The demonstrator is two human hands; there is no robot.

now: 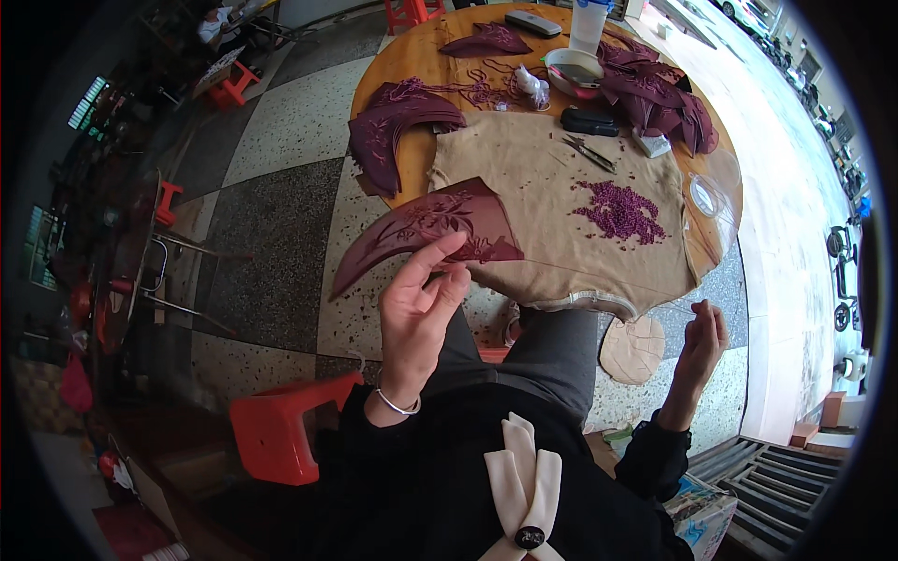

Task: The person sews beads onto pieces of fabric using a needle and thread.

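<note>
The maroon embroidered fabric piece (426, 229) is pinched at its lower edge between the thumb and fingers of the left hand (416, 304), lifted just above that hand, before the near edge of the round wooden table (412, 56). The right hand (700, 341) (fingers loosely curled) is raised off to the right; a thin thread (580, 276) stretches from the fabric toward it, though whether it grips the thread I cannot tell. Maroon beads (622, 210) lie on a beige cloth (533, 178).

There are two hands: the left hand (416, 309) and the right hand (702, 341). I count one round wooden desk (412, 56), one beige cloth (524, 187), one heap of purple beads (619, 210), one pair of scissors (589, 152), and three red stools, the nearest stool (281, 425) being beside the person.
</note>
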